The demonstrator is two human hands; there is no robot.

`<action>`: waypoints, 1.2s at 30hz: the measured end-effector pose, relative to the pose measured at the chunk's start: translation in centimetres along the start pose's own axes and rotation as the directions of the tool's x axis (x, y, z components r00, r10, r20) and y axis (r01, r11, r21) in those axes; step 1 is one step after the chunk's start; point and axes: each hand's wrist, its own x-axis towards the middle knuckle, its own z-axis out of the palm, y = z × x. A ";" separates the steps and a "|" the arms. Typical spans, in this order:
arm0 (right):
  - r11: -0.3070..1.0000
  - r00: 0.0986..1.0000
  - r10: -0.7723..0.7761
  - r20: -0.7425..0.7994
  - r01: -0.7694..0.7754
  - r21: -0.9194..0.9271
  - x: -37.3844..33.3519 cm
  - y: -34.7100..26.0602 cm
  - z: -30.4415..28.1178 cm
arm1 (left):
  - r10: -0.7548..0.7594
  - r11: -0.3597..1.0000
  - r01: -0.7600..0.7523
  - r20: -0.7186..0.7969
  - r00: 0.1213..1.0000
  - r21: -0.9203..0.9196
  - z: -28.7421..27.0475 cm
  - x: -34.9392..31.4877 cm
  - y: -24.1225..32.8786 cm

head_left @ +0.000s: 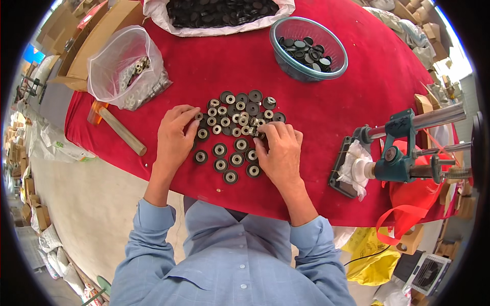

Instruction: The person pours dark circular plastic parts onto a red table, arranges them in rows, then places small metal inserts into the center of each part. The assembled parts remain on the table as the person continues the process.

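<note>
Several small metal bearings (224, 121) lie among round black caps (255, 96) in a cluster on the red cloth. Nearer me, several caps have a bearing seated in the middle, such as this cap with bearing (230, 177). At the cluster's left edge my left hand (175, 133) pinches a small bearing (199, 117) between thumb and fingertips. My right hand (280, 153) is at the right edge, its thumb and fingers closed round a dark cap with a metal part, partly covered by the fingers.
A blue-green basket (341, 71) holds black caps at the back right. Behind stands a white sack (199, 31) of black parts. Left are a plastic bag (109, 66) of metal parts and a hammer (122, 130). A green hand press (400, 153) stands right.
</note>
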 end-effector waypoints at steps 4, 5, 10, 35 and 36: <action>1.000 1.000 -0.005 -0.002 0.005 0.004 -0.1 0.1 0.0 | -0.010 0.999 0.013 0.057 0.998 -0.046 0.6 0.3 -0.8; 1.000 1.000 -0.003 -0.001 0.003 0.001 0.0 0.1 0.0 | 0.021 1.000 -0.021 0.061 0.998 -0.015 0.6 0.5 -0.9; 1.000 1.000 0.002 0.001 -0.002 -0.006 -0.1 0.0 -0.1 | 0.006 0.991 0.005 0.078 0.997 -0.133 0.0 0.9 -1.1; 1.000 1.000 0.007 -0.012 -0.007 0.018 -0.1 0.1 0.0 | 0.033 0.992 -0.029 0.026 0.999 -0.120 0.3 -0.3 -0.7; 1.000 1.000 0.011 -0.007 -0.011 0.019 -0.1 0.1 0.0 | 0.032 0.991 -0.028 0.027 0.999 -0.127 0.3 -0.4 -0.8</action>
